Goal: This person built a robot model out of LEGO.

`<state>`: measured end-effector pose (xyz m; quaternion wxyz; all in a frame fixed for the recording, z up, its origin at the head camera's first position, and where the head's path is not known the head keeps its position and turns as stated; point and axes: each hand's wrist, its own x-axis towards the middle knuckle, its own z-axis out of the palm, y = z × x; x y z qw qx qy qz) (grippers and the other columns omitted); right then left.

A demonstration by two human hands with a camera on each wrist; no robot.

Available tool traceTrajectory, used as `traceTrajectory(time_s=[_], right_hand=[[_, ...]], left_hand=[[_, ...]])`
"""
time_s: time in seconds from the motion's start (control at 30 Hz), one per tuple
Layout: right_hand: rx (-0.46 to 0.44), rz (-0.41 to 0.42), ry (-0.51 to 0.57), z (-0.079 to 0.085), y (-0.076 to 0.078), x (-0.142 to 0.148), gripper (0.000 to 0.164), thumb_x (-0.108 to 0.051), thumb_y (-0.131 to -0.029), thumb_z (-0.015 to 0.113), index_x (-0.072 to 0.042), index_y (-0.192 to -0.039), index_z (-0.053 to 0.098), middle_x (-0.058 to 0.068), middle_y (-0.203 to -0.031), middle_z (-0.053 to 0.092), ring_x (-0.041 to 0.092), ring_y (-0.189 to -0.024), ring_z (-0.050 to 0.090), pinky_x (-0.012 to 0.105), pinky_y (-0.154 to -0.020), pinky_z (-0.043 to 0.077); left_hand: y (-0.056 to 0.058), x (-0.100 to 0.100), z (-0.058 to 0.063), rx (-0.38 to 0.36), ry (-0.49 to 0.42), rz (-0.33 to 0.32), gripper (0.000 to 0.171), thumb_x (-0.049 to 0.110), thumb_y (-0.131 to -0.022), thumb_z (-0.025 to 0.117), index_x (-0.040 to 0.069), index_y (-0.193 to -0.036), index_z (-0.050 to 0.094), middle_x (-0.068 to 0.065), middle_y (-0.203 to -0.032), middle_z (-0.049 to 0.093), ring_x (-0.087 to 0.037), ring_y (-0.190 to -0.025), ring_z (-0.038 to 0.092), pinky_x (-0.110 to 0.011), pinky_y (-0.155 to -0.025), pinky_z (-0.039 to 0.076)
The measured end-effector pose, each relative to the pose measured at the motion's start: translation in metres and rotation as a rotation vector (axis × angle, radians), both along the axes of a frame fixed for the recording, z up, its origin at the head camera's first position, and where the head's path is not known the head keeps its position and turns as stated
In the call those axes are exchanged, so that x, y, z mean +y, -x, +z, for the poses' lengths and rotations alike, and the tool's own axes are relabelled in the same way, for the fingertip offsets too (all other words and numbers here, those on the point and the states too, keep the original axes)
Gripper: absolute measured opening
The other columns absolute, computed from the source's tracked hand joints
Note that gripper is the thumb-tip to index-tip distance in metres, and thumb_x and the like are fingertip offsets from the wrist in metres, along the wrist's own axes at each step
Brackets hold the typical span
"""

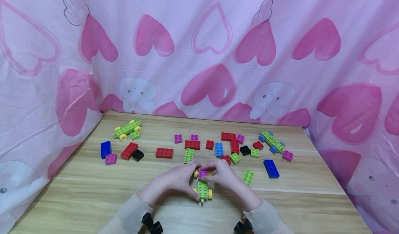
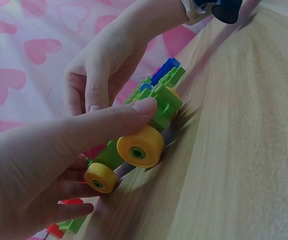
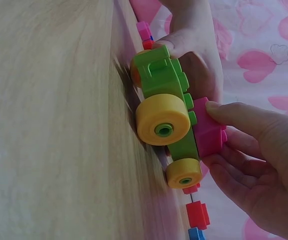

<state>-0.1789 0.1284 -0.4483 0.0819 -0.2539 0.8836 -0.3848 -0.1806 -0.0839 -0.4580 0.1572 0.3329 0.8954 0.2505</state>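
A green toy car base (image 1: pixel 203 191) with yellow wheels stands on the table in front of the person. My left hand (image 1: pixel 180 175) holds it from the left, the thumb at its near end in the left wrist view. On its far end sits a pink building brick (image 3: pixel 209 127), pinched between the thumb and fingers of my right hand (image 1: pixel 223 173). The brick rests against the base's studs; whether it is fully pressed down I cannot tell. In the right wrist view a yellow wheel (image 3: pixel 163 120) faces the camera.
Beyond the hands lie scattered bricks, among them a red brick (image 1: pixel 164 153), a light blue brick (image 1: pixel 219 150) and a dark blue brick (image 1: pixel 271 169). A yellow-wheeled car base (image 1: pixel 127 129) stands back left, a blue-wheeled one (image 1: pixel 272 141) back right. A heart-patterned curtain (image 1: pixel 209 85) borders the table.
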Motion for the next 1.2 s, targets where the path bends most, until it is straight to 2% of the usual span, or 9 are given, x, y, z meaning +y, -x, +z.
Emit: traceTrajectory(time_s=[0.37,0.67,0.9,1.0,1.2], right_hand=[[-0.016,-0.003,-0.005,0.001,-0.001,0.001,0.029,-0.019,-0.081,0.080,-0.009,-0.108,0.075,0.002,-0.104,0.070,0.017,-0.097,0.064,0.024,-0.079,0.057],[-0.012,-0.003,0.009,0.001,-0.002,0.000,0.030,-0.021,-0.081,0.080,-0.009,-0.108,0.074,0.003,-0.106,0.070,0.019,-0.100,0.064,0.025,-0.081,0.057],[0.006,0.005,0.003,0.001,-0.002,0.001,0.030,-0.020,-0.081,0.080,-0.009,-0.108,0.074,0.004,-0.107,0.070,0.018,-0.100,0.065,0.025,-0.082,0.057],[0.011,0.012,-0.001,0.001,-0.002,0.001,0.031,-0.020,-0.081,0.079,-0.008,-0.109,0.073,0.004,-0.108,0.070,0.018,-0.099,0.065,0.025,-0.082,0.057],[0.028,0.025,-0.007,0.001,-0.003,0.000,0.031,-0.017,-0.081,0.079,-0.008,-0.110,0.072,0.004,-0.108,0.070,0.018,-0.099,0.065,0.026,-0.083,0.057]], left_hand=[[-0.001,0.001,0.001,-0.006,0.019,0.003,0.104,0.067,-0.059,0.081,0.014,-0.140,0.042,0.002,-0.137,0.049,-0.017,-0.125,0.054,-0.037,-0.106,0.046],[-0.002,0.000,0.006,-0.008,0.035,-0.021,0.104,0.066,-0.062,0.080,0.011,-0.142,0.042,-0.001,-0.140,0.048,-0.018,-0.127,0.053,-0.036,-0.107,0.045],[-0.001,-0.004,0.014,-0.071,0.031,-0.015,0.103,0.057,-0.067,0.081,0.010,-0.149,0.039,-0.005,-0.152,0.043,-0.022,-0.138,0.044,-0.042,-0.113,0.038],[0.001,-0.006,0.017,-0.074,0.033,-0.019,0.099,0.053,-0.070,0.081,0.009,-0.148,0.040,-0.006,-0.152,0.044,-0.023,-0.140,0.042,-0.043,-0.114,0.036],[0.007,-0.012,0.021,-0.040,0.011,-0.033,0.084,0.041,-0.076,0.081,0.006,-0.144,0.046,-0.009,-0.144,0.053,-0.024,-0.133,0.050,-0.042,-0.111,0.041]])
